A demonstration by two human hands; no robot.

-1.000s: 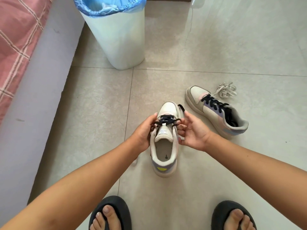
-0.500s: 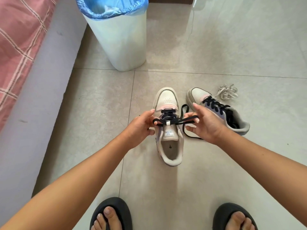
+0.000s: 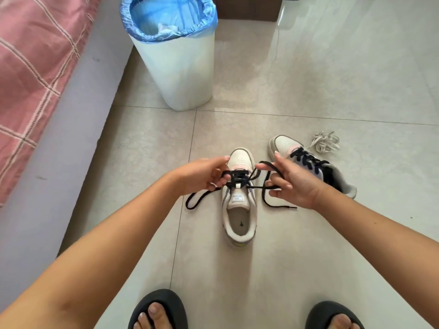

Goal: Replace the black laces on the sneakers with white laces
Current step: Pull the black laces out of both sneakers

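- The near sneaker (image 3: pixel 240 210) stood on the floor tiles (image 3: pixel 308 257), toe away from the person.
- The left hand (image 3: pixel 204 175) pinched its black lace (image 3: pixel 237 178); the right hand (image 3: pixel 291 184) gripped a loop.
- The white laces (image 3: pixel 324 144) lay bundled beside the second sneaker (image 3: pixel 308 165).

Both sandals (image 3: pixel 158 309) cut by bottom edge; tongue label (image 3: pixel 237 198) unreadable.

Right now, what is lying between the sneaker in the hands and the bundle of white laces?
In the head view, the second sneaker, still with black laces, lies between the near sneaker and the white laces. The right hand partly covers it.
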